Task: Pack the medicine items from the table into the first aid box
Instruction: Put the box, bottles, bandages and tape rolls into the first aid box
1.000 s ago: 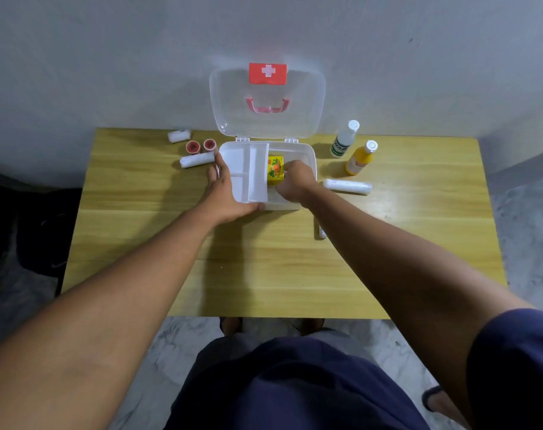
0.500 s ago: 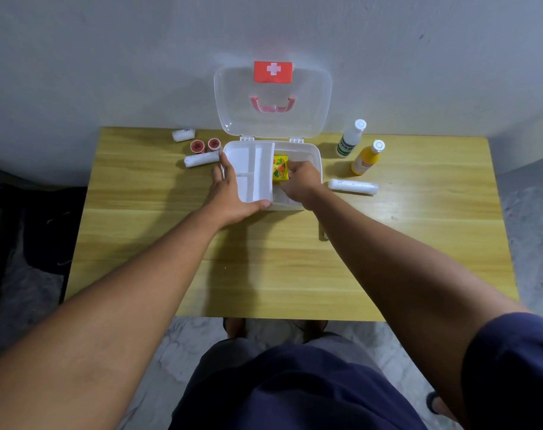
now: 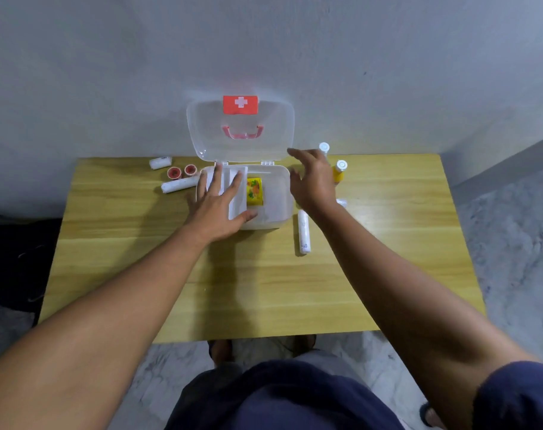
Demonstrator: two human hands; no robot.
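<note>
The white first aid box (image 3: 279, 209) stands open at the table's far middle, its clear lid (image 3: 273, 135) leaning on the wall. A yellow carton (image 3: 254, 191) lies inside, beside a white divider tray (image 3: 234, 193). My left hand (image 3: 216, 209) rests flat on that tray, fingers spread. My right hand (image 3: 312, 181) hovers open just right of the box, in front of a white bottle (image 3: 324, 148) and a yellow bottle (image 3: 339, 170). A white roll (image 3: 303, 231) lies right of the box, and another roll's end (image 3: 342, 202) peeks from behind my wrist.
Left of the box lie a long white roll (image 3: 179, 184), a short white roll (image 3: 160, 162) and two red tape rolls (image 3: 182, 171). The wooden table (image 3: 264, 290) meets the wall at the back. My legs show below its near edge.
My right hand let go of the yellow carton, left the box and moved right toward the bottles, fingers apart. My left hand slid flat onto the tray.
</note>
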